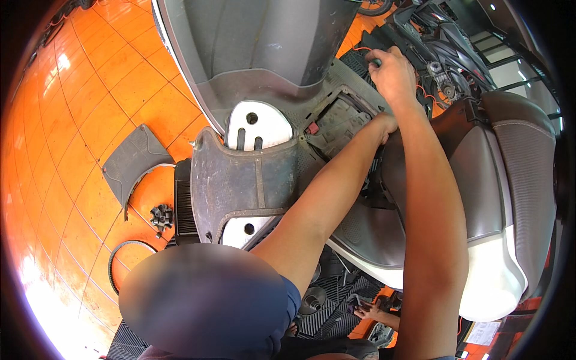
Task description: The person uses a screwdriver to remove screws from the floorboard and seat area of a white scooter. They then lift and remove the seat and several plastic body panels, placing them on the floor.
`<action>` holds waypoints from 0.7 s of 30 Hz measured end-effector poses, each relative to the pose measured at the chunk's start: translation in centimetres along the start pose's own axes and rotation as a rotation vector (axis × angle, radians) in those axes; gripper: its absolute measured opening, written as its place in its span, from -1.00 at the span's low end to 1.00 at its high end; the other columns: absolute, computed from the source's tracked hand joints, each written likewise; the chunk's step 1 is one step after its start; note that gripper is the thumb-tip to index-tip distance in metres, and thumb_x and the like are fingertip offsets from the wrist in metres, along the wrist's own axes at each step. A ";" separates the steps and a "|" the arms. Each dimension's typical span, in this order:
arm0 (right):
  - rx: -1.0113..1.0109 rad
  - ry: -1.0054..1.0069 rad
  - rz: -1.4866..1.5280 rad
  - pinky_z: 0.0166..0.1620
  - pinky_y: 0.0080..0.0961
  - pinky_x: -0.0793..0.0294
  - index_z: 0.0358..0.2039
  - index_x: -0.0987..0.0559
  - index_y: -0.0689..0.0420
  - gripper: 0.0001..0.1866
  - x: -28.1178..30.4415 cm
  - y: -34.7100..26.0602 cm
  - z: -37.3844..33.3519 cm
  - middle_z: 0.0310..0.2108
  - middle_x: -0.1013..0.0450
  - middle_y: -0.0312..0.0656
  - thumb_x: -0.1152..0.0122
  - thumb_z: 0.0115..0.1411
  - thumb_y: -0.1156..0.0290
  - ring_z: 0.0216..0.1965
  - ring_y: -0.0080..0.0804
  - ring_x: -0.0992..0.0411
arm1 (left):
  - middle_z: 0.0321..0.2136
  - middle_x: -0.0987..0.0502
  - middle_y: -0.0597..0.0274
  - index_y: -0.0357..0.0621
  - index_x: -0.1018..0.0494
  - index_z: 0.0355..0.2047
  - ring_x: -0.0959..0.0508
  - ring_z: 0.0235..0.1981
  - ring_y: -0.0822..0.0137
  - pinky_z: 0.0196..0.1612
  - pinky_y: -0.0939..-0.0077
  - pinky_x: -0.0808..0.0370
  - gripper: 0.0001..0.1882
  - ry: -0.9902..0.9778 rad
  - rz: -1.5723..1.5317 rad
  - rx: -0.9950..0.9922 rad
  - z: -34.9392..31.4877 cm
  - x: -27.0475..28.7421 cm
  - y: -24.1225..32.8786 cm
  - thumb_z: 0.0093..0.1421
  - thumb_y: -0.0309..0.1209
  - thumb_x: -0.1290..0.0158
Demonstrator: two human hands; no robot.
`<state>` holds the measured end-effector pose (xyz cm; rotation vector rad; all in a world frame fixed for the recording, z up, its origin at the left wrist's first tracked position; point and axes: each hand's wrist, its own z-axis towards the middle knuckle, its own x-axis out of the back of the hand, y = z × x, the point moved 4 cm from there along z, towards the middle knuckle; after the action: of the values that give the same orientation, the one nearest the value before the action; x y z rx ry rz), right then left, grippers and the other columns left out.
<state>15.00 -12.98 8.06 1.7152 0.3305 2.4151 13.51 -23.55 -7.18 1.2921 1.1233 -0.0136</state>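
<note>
My right hand (pixel 393 75) is raised above the right edge of the scooter's floorboard (pixel 312 153), its fingers closed around a small green-handled tool (pixel 376 62). Most of that tool is hidden in the grip. Below it, my left hand (pixel 387 127) reaches in beside the scooter's dark body panel (pixel 396 159), just under my right wrist. Its fingers are out of sight, so I cannot tell what they touch. An uncovered compartment (pixel 345 123) with a small red part (pixel 312 128) lies in the floorboard left of both hands.
On orange tiles at left lie a grey cover panel (pixel 138 157), a black belt (pixel 112 267) and a dark lobed part (pixel 161 217). The scooter seat (pixel 522 156) rises at right. Another person's hand (pixel 369 312) shows low down, near a round metal part (pixel 313 300). A motorbike (pixel 447 54) stands beyond.
</note>
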 end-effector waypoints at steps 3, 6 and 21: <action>-0.050 -0.024 0.011 0.10 -0.08 -0.36 -0.06 -0.63 -0.04 -0.74 -0.3 -0.2 0.2 -0.05 -0.47 -0.12 -0.23 0.23 0.29 0.00 -0.11 -0.49 | 0.06 -0.46 -0.33 -0.68 -0.30 0.11 -0.60 -0.13 -0.02 -0.26 0.07 -0.56 -0.20 -0.007 -0.012 -0.006 -0.1 0.5 -0.1 0.15 -0.11 -0.24; -0.076 -0.094 0.032 0.07 -0.09 -0.37 -0.04 -0.60 -0.01 -0.72 0.0 -1.5 0.0 -0.05 -0.45 -0.15 -0.25 0.22 0.32 0.01 -0.13 -0.48 | 0.00 -0.50 -0.30 -0.63 -0.38 0.06 -0.61 -0.22 0.05 -0.38 0.16 -0.55 -0.27 0.018 0.031 -0.009 -0.6 1.5 0.6 0.16 -0.12 -0.22; 0.352 0.522 0.359 -0.08 -0.32 -0.47 -0.04 -0.58 0.05 -0.75 16.5 -9.5 -8.7 -0.13 -0.47 -0.16 -0.18 0.26 0.49 -0.18 -0.22 -0.50 | -0.32 -0.62 -0.04 -0.39 -0.56 -0.33 -0.63 -0.39 0.14 -0.35 0.26 -0.55 -0.81 0.172 0.100 0.399 5.1 5.9 2.7 0.04 -0.54 -0.23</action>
<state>1.39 -0.33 17.68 1.3082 0.5838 3.2272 21.31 -23.17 -9.81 1.7306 1.2412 -0.0556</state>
